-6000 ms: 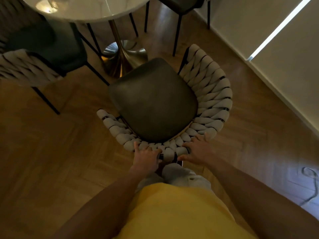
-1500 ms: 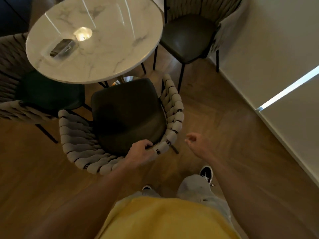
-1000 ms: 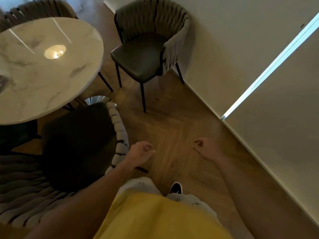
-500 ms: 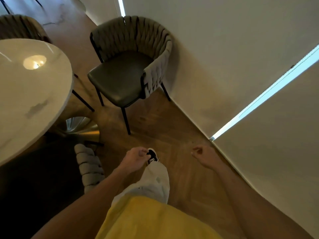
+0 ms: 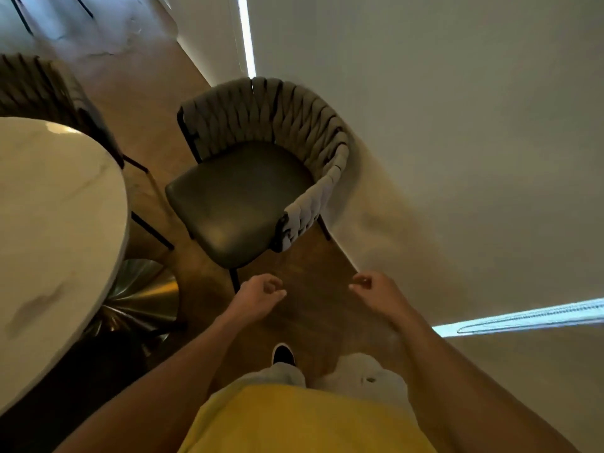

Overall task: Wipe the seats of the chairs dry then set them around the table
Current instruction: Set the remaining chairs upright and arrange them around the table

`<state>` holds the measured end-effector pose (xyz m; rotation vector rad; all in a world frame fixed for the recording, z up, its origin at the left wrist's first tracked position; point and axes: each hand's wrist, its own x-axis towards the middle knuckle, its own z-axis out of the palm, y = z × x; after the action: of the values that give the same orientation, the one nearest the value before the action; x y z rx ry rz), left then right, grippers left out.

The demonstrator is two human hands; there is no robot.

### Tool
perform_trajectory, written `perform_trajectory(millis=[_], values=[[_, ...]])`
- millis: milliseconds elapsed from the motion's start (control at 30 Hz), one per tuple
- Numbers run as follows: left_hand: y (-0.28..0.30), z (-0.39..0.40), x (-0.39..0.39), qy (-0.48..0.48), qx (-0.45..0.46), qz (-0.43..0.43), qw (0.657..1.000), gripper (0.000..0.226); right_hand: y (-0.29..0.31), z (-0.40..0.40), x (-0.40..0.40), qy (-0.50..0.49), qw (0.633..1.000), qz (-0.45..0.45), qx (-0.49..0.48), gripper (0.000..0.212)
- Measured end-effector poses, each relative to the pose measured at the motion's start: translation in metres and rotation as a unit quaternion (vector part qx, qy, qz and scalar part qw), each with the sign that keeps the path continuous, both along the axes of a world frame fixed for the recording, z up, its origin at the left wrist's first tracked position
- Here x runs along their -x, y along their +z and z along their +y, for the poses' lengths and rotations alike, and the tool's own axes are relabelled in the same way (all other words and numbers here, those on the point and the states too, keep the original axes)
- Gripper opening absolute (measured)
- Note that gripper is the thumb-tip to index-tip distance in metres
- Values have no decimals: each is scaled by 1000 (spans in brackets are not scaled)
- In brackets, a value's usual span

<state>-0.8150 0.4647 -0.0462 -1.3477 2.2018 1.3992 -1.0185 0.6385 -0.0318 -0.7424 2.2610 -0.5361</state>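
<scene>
Just ahead of my empty, loosely curled left hand (image 5: 261, 294) and right hand (image 5: 372, 289) the chair (image 5: 242, 204) stands beside the wall, near the table (image 5: 49, 223), so I'd grip its woven back on both sides.

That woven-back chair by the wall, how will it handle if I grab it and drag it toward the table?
The chair probably lifts fairly easily: its legs are thin. On the smooth wood floor it should slide rather than catch. The woven back looks padded, so it may give slightly under the fingers, and pulling high could tip it.
</scene>
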Motion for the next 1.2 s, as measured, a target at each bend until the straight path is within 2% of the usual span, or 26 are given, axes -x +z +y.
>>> perform_trajectory(millis=[267,500,600,667,867,1033,1200], values=[[-2,-70,72,1,-2,3,1000,41,-13,-102,58,54,998,-4,-15,39],[-22,-120,142,-5,60,-26,998,58,-23,-188,131,176,981,80,-11,50],[-25,-138,176,-18,68,-57,996,66,-25,-225,165,244,960,135,-25,57],[-28,-146,196,-31,59,-74,995,70,-29,-243,187,309,932,183,-39,63],[-41,-160,238,-67,24,-114,991,69,-43,-276,233,473,850,214,-90,65],[-50,-162,244,-77,-2,-126,989,65,-49,-294,244,529,811,224,-111,55],[-50,-159,241,-86,19,-129,988,62,-47,-300,241,536,810,206,-118,46]])
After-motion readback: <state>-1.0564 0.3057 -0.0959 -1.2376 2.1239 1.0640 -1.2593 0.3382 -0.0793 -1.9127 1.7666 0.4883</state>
